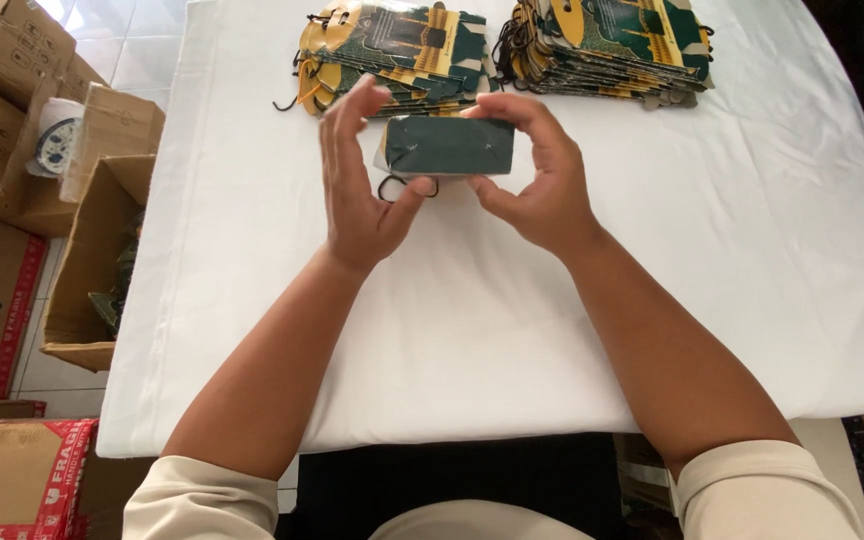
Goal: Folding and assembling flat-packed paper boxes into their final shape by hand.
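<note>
White cloth table point(252, 250); left hand point(357, 190), right hand point(542, 185) grip rectangular green box point(449, 146).

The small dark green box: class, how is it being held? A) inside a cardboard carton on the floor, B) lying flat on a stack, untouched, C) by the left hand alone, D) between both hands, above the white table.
D: the dark green box sits between the left hand and the right hand, over the white table.

White-clothed table point(252, 300); two stacks of flat green-gold paper bags at far edge: one point(392, 55), other point(612, 45).
</note>
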